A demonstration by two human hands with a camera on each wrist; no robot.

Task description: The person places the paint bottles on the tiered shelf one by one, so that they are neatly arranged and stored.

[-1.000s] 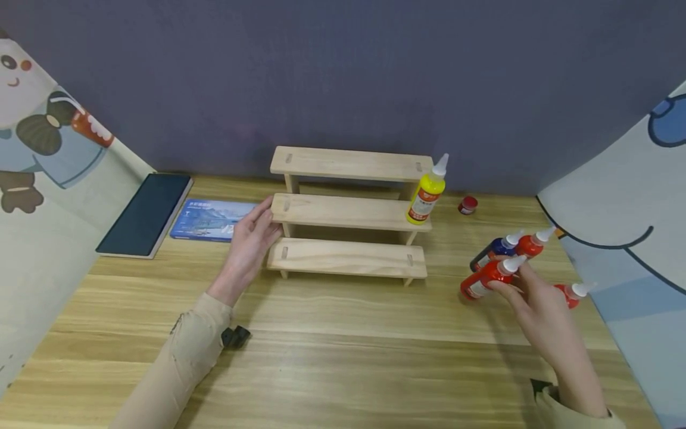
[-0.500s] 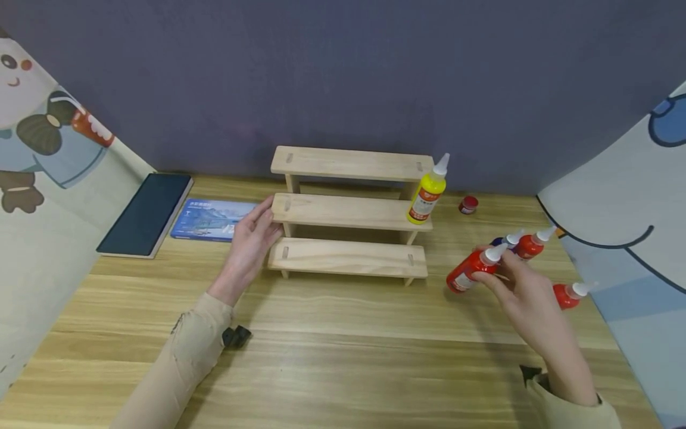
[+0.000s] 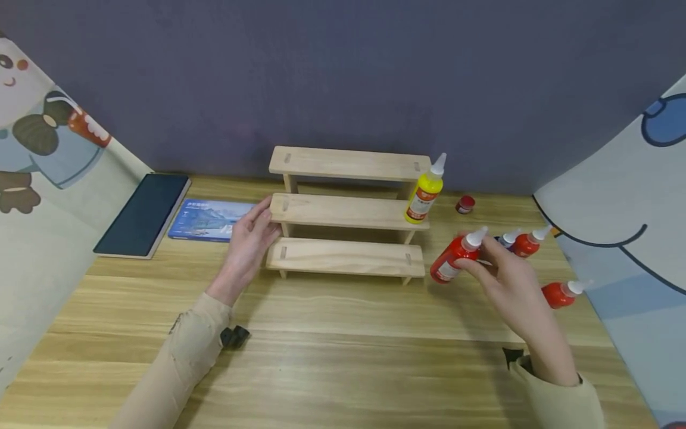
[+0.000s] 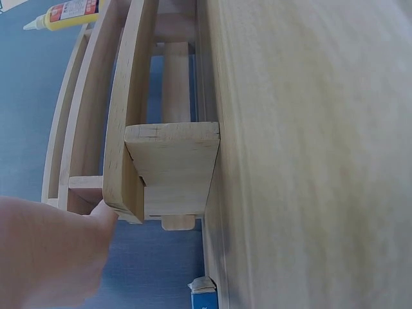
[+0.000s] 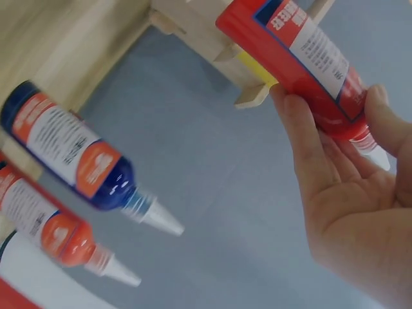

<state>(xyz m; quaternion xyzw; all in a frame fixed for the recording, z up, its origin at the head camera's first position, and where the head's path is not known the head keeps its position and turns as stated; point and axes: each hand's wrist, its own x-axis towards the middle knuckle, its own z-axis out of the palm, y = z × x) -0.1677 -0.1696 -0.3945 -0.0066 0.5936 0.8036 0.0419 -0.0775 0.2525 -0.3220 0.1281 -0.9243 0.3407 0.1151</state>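
My right hand (image 3: 506,280) holds a red paint bottle (image 3: 450,262) between thumb and fingers, its white nozzle tilted up and to the right. In the right wrist view, the label of that bottle faces the camera. At the left end of a three-step wooden display rack (image 3: 343,257), my left hand (image 3: 248,247) grips the end of the middle step; the left wrist view shows a digit at the corner of a board (image 4: 109,209). A yellow paint bottle (image 3: 424,193) stands at the right end of the middle step.
To the right are a dark blue bottle (image 5: 71,145), partly hidden in the head view, an upright red bottle (image 3: 526,243) and another red bottle (image 3: 558,294). A small red jar (image 3: 465,205) sits behind. A blue box (image 3: 209,220) and a dark book (image 3: 142,214) lie left.
My right hand has carried the red paint bottle leftward, away from the other bottles and towards the rack. My left hand stays at the rack's left end.
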